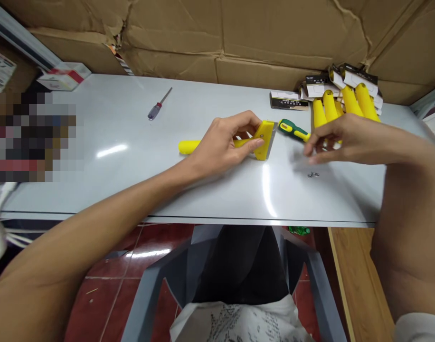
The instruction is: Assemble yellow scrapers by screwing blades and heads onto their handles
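Note:
My left hand (221,145) is wrapped around a yellow scraper (262,147), its thumb lying on the wide head. The scraper's metal blade (271,142) faces right, and the handle end sticks out to the left of my hand. My right hand (335,137) hovers above the table, slightly blurred, fingers curved and thumb apart from them, with no held thing visible. Close to its fingertips lies a green and yellow screwdriver handle (292,129), whose right end is partly hidden. Small metal screws (313,175) lie on the table just below my right hand.
Several yellow scrapers (349,100) with black-and-white packaging are piled at the back right, beside a flat black package (289,100). A screwdriver (159,104) lies at the back left, near a white and red box (66,76). Cardboard (174,33) lines the white table's (210,194) back.

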The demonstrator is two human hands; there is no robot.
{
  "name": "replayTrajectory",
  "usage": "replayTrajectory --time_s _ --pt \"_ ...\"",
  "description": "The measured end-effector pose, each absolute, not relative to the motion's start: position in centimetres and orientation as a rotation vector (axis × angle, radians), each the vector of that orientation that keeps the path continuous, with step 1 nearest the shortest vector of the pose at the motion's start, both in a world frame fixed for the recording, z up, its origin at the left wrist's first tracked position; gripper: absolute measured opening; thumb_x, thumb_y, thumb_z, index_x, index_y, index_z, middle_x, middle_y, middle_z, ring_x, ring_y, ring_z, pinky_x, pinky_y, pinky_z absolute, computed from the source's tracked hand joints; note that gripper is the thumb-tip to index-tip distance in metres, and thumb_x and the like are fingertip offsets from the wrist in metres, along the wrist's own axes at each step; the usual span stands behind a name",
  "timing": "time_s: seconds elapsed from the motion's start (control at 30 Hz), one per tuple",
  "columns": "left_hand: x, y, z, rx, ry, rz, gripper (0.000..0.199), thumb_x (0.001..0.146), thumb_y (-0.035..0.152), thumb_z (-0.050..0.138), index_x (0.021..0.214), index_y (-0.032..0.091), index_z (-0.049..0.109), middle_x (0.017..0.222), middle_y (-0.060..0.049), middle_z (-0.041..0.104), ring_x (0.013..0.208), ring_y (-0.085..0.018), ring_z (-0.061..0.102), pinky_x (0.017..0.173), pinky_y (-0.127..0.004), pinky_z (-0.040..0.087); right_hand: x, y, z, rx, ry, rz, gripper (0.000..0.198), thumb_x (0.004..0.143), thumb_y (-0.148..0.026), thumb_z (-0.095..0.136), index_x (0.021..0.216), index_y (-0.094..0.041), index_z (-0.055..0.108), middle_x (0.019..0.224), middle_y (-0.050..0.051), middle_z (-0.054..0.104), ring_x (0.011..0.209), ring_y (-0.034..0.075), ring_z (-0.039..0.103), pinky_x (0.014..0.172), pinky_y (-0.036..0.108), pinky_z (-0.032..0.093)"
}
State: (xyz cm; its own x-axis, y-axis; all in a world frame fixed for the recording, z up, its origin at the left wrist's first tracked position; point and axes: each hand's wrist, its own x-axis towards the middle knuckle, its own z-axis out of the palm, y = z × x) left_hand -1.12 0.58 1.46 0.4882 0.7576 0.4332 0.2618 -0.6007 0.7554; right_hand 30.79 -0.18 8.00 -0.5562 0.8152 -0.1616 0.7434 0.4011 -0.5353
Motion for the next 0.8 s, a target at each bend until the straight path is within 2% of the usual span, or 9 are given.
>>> replayTrajectory --time_s 0.1,0.23,0.4,0.57,0.7,0.8 --pt "-1.3 0.9 1.5 2.072 0.852 1.027 0.035 0.101 0.060 0.079 0.105 0.026 0.072 0.103 -0.002 0.081 0.091 -0.018 0.077 0.087 -0.034 0.065 33.3 0.5 8.3 -1.685 -2.722 1.089 0.033 0.085 -0.053 0.091 0.100 -0.023 0.090 0.092 0.005 0.086 0.079 0.021 0.074 0.072 0.036 0.052" --pt "-1.3 1.0 1.4 2.022 0.855 1.003 0.034 0.100 0.057 0.080 0.108 0.025 0.072 0.109 -0.004 0.084 0.099 -0.019 0.079 0.093 -0.034 0.065 33.1 0.9 7.2 -1.853 -2.782 1.091 0.019 0.082 -0.043 0.086 0.089 -0.025 0.088 0.089 0.005 0.085 0.081 0.028 0.076 0.072 0.039 0.055" --pt "-1.1 0.9 1.5 1.945 0.865 0.955 0.038 0.097 0.059 0.081 0.109 0.023 0.074 0.108 -0.006 0.085 0.101 -0.020 0.080 0.092 -0.034 0.068 32.1 1.0 6.9 -1.797 -2.715 1.055 0.022 0.082 -0.044 0.079 0.093 -0.028 0.088 0.094 0.003 0.086 0.084 0.028 0.076 0.076 0.041 0.054" --pt "-1.1 1.0 1.9 1.886 0.900 0.925 0.042 0.094 0.058 0.084 0.109 0.020 0.074 0.112 -0.009 0.085 0.100 -0.021 0.080 0.090 -0.035 0.069 32.2 1.0 6.9 -1.700 -2.730 1.061 0.027 0.083 -0.052 0.079 0.094 -0.028 0.086 0.093 0.003 0.085 0.082 0.027 0.075 0.076 0.042 0.054" --pt "-1.1 1.0 2.0 1.866 0.905 0.906 0.037 0.094 0.052 0.084 0.109 0.020 0.073 0.111 -0.008 0.084 0.100 -0.021 0.079 0.091 -0.037 0.069 32.4 1.0 6.8 -1.698 -2.734 1.069 0.021 0.087 -0.047 0.074 0.092 -0.029 0.085 0.094 0.001 0.085 0.084 0.026 0.075 0.077 0.041 0.053" --pt "-1.1 0.9 2.2 1.864 0.910 0.899 0.032 0.094 0.046 0.082 0.109 0.019 0.073 0.111 -0.008 0.084 0.099 -0.021 0.079 0.092 -0.037 0.068 31.9 0.9 6.8 -1.666 -2.734 1.039 0.024 0.089 -0.048 0.072 0.093 -0.029 0.086 0.095 0.001 0.085 0.083 0.025 0.074 0.077 0.041 0.054"
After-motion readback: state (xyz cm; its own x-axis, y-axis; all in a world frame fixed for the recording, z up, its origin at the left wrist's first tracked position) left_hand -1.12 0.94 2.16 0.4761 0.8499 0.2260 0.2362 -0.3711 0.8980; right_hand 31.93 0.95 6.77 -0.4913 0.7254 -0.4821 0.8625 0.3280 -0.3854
